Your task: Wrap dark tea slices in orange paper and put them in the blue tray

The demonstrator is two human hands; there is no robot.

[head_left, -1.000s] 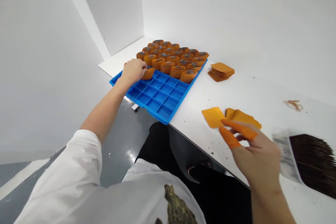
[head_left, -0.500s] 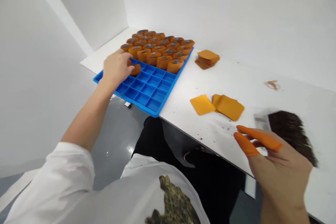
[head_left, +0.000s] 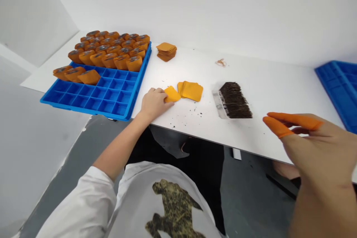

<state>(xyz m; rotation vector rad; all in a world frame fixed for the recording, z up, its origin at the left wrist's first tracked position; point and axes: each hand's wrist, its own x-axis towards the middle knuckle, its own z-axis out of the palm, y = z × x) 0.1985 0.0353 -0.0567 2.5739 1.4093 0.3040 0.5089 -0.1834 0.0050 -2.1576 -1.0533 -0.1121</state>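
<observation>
At the table's front edge, my left hand [head_left: 154,105] has its fingers and thumb closed on a single yellow square piece [head_left: 172,94]. Beside that piece lie several overlapping yellow squares [head_left: 192,91]. My right hand [head_left: 318,137], with orange finger covers on thumb and forefinger, is raised at the right with those tips pinched together; nothing shows between them. A clear plastic box [head_left: 220,105] of thin dark brown sheets [head_left: 235,100] sits to its left. The blue compartment tray [head_left: 111,98] at the left carries rows of bundled orange squares [head_left: 108,50], with dark material showing in their tops.
A stack of orange squares [head_left: 166,52] stands near the back wall. Tan rubber bands [head_left: 221,63] lie to its right. Dark crumbs [head_left: 192,111] dot the table near its front edge. Another blue tray [head_left: 338,89] is at the far right.
My left hand has let go of an orange bundle in the tray and moved right to the yellow square. The view has turned right; my right hand stays pinched.
</observation>
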